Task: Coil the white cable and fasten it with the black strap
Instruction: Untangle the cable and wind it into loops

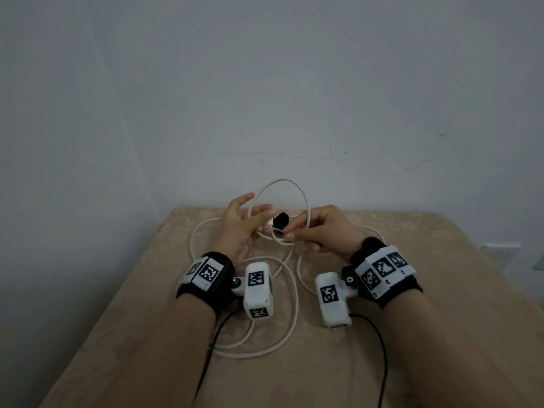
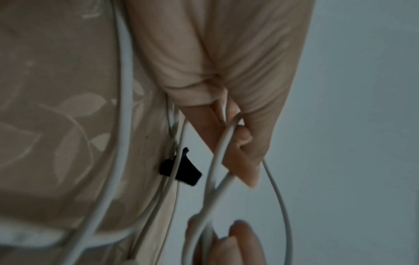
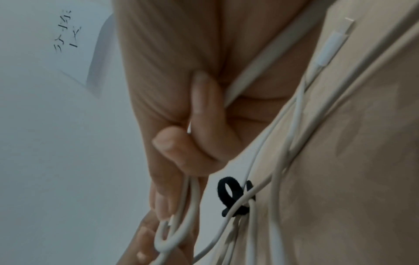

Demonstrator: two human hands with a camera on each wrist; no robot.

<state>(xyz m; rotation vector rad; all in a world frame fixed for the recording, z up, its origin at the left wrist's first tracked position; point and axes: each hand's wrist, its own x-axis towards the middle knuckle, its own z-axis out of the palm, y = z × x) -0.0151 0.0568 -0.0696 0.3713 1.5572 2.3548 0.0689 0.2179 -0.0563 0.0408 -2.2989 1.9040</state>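
Note:
The white cable (image 1: 295,301) sprawls in loose loops over the beige table (image 1: 426,334), and one loop is lifted above the far edge. My right hand (image 1: 290,232) pinches two strands of that loop together, fingers curled round the cable (image 3: 192,197). My left hand (image 1: 259,219) is beside it, with the loop running between thumb and fingers; the thumb presses the cable (image 2: 226,136) against a finger. The black strap (image 1: 281,220) hangs wrapped on the cable between the two hands, its tail loose (image 2: 183,170) (image 3: 226,191). A white plug end (image 3: 331,46) lies on the table.
A pale wall (image 1: 265,98) rises right behind the table's far edge. Black wires (image 1: 379,348) from the wrist cameras trail over the table's near part. A wall socket (image 1: 500,250) shows at the right.

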